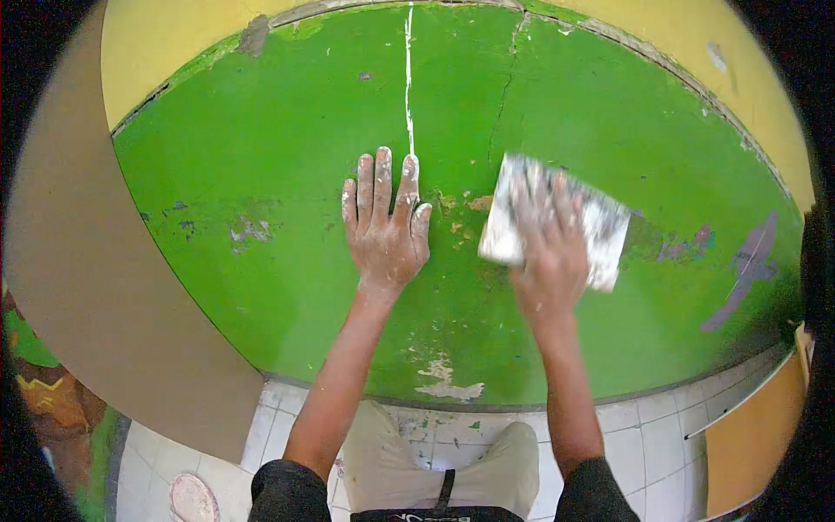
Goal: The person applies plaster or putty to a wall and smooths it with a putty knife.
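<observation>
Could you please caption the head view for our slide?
Left hand flat on a green wall, right hand on a smudged white sheet.

Near 3 o'clock, the right hand [551,248] is blurred and hides the middle of the sheet [606,239]. At 6 o'clock, the bottom edge crops the lettering [426,518] on the dark cloth [496,515]; between 7 and 8, it also cuts a pinkish oval thing [193,499].

Just one cam here, head-mounted and fisheye-wide, looking forward and down at a green wall [304,113] that's pretty close, tiled floor [661,435] along the bottom.
</observation>
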Action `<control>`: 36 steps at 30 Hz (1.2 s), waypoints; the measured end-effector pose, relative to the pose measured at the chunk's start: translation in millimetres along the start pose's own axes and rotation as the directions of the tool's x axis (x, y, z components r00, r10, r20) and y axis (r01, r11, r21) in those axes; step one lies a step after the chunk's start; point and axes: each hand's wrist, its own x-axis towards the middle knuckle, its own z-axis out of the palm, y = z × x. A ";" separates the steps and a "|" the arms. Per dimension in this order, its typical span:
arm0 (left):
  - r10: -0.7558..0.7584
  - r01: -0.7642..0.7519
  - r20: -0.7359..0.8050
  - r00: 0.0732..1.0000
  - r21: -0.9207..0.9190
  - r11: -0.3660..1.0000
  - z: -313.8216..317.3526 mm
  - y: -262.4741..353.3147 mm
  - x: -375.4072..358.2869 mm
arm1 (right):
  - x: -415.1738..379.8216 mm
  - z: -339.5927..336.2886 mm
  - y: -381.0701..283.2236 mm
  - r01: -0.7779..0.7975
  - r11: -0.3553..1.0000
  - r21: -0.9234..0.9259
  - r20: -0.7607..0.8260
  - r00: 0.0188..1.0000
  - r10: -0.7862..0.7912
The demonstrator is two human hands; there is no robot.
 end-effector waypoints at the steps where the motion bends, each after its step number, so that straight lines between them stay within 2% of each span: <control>1: -0.008 0.008 -0.007 1.000 0.012 1.000 0.4 -0.9 -0.5 | 20.7 -10.7 -6.2 -0.017 0.999 0.027 -0.001 1.000 0.017; 3: -0.005 0.005 0.004 1.000 0.000 1.000 -0.6 -1.9 0.4 | 28.4 -14.4 -12.9 -0.023 0.998 0.053 0.004 1.000 0.023; 5: 0.002 -0.002 0.010 1.000 -0.026 1.000 -2.4 -1.8 -1.0 | -10.1 -5.7 -12.5 -0.041 0.997 0.060 0.042 0.998 0.038; 6: 0.003 -0.002 0.013 1.000 -0.032 0.999 -1.9 -2.3 -0.4 | -40.5 2.9 -13.2 -0.018 0.998 0.063 0.133 0.991 0.010; 8: -0.004 0.005 0.018 1.000 -0.044 0.999 -1.7 -2.6 -2.2 | -85.6 17.1 -15.1 0.029 0.994 0.104 0.130 0.991 -0.043; 10: 0.004 -0.003 0.026 1.000 -0.022 1.000 -2.0 -2.8 -2.8 | -87.4 16.3 -23.4 -0.063 0.997 0.048 0.185 0.981 0.053; 13: 0.010 -0.009 0.023 1.000 -0.018 1.000 -1.1 -2.6 -2.7 | -21.3 7.3 -17.4 -0.033 0.999 0.044 0.041 0.999 0.031; 16: 0.005 -0.003 0.021 1.000 -0.064 0.998 -1.1 -4.4 -5.0 | 38.0 -7.6 -23.3 -0.017 0.999 0.033 -0.016 1.000 0.018; 19: 0.022 -0.022 0.037 0.999 -0.005 1.000 -3.2 -7.9 -7.9 | 2.6 9.2 -21.3 0.002 1.000 -0.005 0.023 1.000 -0.002; 20: 0.020 -0.020 0.024 1.000 0.002 1.000 -2.7 -9.3 -8.3 | -23.7 15.6 -26.8 0.040 0.999 0.019 0.085 0.995 -0.042; 21: 0.003 -0.002 0.029 1.000 -0.024 1.000 -2.6 -10.2 -10.0 | -48.7 19.9 -32.8 0.073 0.996 0.045 0.150 0.985 -0.079; 22: -0.018 0.020 0.035 0.999 -0.052 0.998 -2.6 -10.4 -11.4 | -58.7 23.3 -39.2 0.082 0.995 0.047 0.147 0.985 -0.088; 24: -0.038 0.040 0.029 0.999 -0.072 0.997 -0.4 -4.0 -12.8 | -70.3 26.5 -45.8 0.018 0.996 0.091 0.194 0.980 -0.035; 26: -0.125 0.124 -0.024 0.992 -0.051 0.991 3.0 -8.1 -14.9 | -28.0 28.5 -44.9 0.061 0.998 0.003 0.126 0.990 -0.061; 27: -0.123 0.122 -0.014 0.992 -0.048 0.991 2.2 -11.8 -17.6 | 2.8 20.9 -48.7 0.064 0.997 -0.030 0.094 0.994 -0.061; 29: -0.157 0.157 -0.019 0.987 -0.039 0.987 -0.8 -17.4 -23.5 | 59.8 8.4 -62.0 0.054 0.999 -0.009 -0.025 0.998 -0.054; 30: -0.159 0.158 -0.015 0.987 -0.035 0.987 -2.6 -21.2 -28.1 | 59.0 8.7 -64.5 0.053 0.999 -0.005 -0.021 0.998 -0.053; 32: -0.137 0.138 0.019 0.990 -0.024 0.990 -7.3 -34.3 -39.6 | 58.0 10.5 -70.3 0.096 0.995 -0.022 0.020 0.995 -0.096; 35: -0.102 0.102 0.022 0.995 0.005 0.995 -10.6 -58.0 -59.5 | -39.1 35.0 -85.5 0.162 0.985 0.066 0.257 0.951 -0.174; 36: -0.110 0.110 0.019 0.994 0.005 0.994 -13.7 -62.6 -66.8 | -48.2 39.1 -90.8 0.170 0.983 0.066 0.260 0.948 -0.182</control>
